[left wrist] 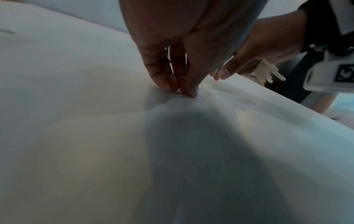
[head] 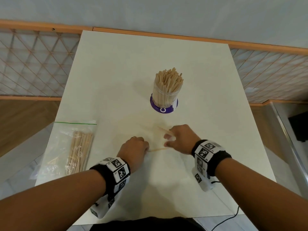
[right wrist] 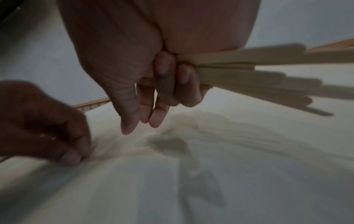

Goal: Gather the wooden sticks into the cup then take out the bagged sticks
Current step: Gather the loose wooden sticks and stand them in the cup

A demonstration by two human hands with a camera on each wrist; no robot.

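A clear cup (head: 166, 95) with a purple base stands mid-table, packed with upright wooden sticks (head: 168, 79). The zip bag of sticks (head: 78, 147) lies flat at the table's left edge. My left hand (head: 146, 148) is down on the tabletop and pinches one end of a loose stick (head: 158, 149) that lies flat; its fingertips (left wrist: 188, 91) press together on the surface. My right hand (head: 168, 139), just right of it, grips a bundle of sticks (right wrist: 249, 72) under its curled last two fingers. Its thumb and first two fingers (right wrist: 155, 119) point down, just above the table.
The white table (head: 200, 80) runs to a wall with a wooden rail (head: 150, 33) behind it. Lattice panels (head: 33, 64) stand on both sides. A black cable (head: 233, 214) hangs off the near right corner. Both wrists wear marker bands.
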